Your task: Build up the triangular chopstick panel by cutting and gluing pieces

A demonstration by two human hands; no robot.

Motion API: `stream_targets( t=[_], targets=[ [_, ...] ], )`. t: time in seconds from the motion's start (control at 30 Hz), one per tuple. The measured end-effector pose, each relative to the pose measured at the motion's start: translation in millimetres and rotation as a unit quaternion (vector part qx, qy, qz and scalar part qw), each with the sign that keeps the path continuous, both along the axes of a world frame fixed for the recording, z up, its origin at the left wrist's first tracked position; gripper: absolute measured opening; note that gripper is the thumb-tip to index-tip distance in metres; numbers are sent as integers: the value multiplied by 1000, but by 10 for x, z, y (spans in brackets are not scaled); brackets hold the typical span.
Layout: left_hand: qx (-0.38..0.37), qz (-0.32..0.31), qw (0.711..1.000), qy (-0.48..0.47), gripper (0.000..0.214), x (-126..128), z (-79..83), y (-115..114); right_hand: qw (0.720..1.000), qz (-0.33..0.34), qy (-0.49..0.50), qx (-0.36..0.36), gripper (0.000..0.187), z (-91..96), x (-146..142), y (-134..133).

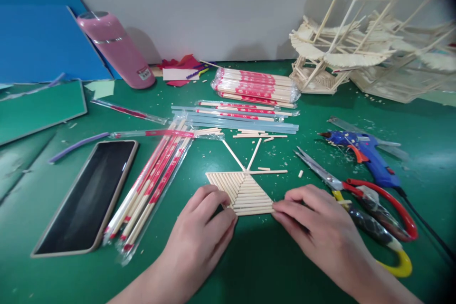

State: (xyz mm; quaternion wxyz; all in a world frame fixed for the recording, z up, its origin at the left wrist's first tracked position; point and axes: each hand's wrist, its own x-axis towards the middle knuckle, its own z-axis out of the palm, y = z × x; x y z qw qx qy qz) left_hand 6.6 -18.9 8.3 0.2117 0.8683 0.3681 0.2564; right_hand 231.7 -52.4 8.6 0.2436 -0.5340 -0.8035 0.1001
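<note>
A flat frame of short wooden sticks (245, 192) lies on the green table, with two sections filled by sticks in rows and bare spokes at the back. At its near edge lies a short wooden stick (254, 212). My left hand (204, 228) has its fingers closed at the left end of that stick, the fingertips partly hidden. On the other side my right hand (317, 223) pinches the right end between thumb and fingers. Loose stick pieces (260, 135) and small offcuts lie just behind the frame.
Scissors (320, 168) and a blue glue gun (366, 152) lie to the right. Wrapped chopsticks (156, 175) and a phone (85, 199) are at left. Behind are glue sticks (249, 124), a chopstick bundle (256, 85), a pink bottle (117, 50) and a stick model (342, 52).
</note>
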Motion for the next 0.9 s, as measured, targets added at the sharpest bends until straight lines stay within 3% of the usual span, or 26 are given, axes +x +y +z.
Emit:
stream_targets(
  t=[0.53,0.9],
  targets=[
    [11,-1,1000,5,16,-11,-11,3,998,2,-59,-15,24,-69,408,-17],
    [18,1,1000,2,17,-7,-17,4,987,-104,-125,9,44,-60,547,-29]
  ],
)
